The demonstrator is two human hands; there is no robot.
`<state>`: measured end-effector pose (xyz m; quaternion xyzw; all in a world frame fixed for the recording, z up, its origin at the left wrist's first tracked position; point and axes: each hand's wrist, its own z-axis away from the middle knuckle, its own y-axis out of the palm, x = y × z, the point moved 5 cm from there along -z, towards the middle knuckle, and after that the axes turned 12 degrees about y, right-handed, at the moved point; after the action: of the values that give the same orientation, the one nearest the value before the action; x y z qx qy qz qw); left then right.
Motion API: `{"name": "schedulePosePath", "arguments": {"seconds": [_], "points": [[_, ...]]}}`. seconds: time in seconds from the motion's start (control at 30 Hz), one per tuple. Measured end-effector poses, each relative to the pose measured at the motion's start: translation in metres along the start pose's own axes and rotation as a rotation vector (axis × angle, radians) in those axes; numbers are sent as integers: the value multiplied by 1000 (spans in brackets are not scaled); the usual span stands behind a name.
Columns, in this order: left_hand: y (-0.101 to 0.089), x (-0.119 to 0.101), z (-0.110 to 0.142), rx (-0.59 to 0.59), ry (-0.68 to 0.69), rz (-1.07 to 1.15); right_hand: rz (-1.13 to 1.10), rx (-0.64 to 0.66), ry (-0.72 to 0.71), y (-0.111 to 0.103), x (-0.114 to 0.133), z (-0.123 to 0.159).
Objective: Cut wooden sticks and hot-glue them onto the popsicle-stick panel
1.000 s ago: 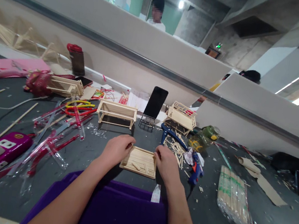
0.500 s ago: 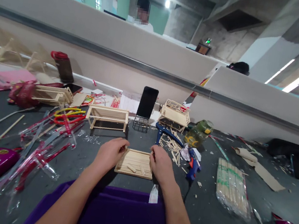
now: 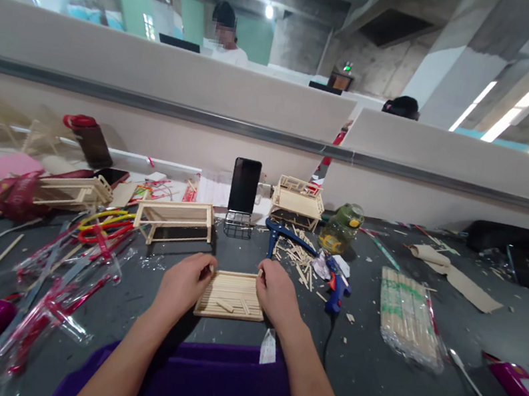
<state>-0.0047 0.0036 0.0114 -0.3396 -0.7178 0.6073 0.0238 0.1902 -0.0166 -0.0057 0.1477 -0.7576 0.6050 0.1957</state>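
A flat panel of glued wooden sticks (image 3: 231, 294) lies on the dark table just in front of me. My left hand (image 3: 184, 284) is closed on the panel's left edge, fingers curled at its far corner. My right hand (image 3: 277, 293) is closed on the right edge in the same way. Two loose short sticks rest on top of the panel. A purple cloth (image 3: 207, 388) covers my lap below it.
Behind the panel stand a phone on a wire stand (image 3: 244, 188), a stick-built bench frame (image 3: 175, 217), a small stick model (image 3: 297, 200), blue cutters (image 3: 281, 233), a glue gun (image 3: 335, 284) and loose stick pieces. A wrapped stick bundle (image 3: 407, 313) lies right; red wrappers (image 3: 65, 266) left. People sit beyond the partition.
The camera has tilted up and swung a little, so the scene sits lower and further left in view. Both hands keep their grip on the stick panel, which has barely moved.
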Motion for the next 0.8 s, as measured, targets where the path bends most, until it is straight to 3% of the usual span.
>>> {"name": "schedulePosePath", "arguments": {"seconds": [0.8], "points": [[1,0,-1,8,10,-35,-18,33,69,-2,-1,3]]}}
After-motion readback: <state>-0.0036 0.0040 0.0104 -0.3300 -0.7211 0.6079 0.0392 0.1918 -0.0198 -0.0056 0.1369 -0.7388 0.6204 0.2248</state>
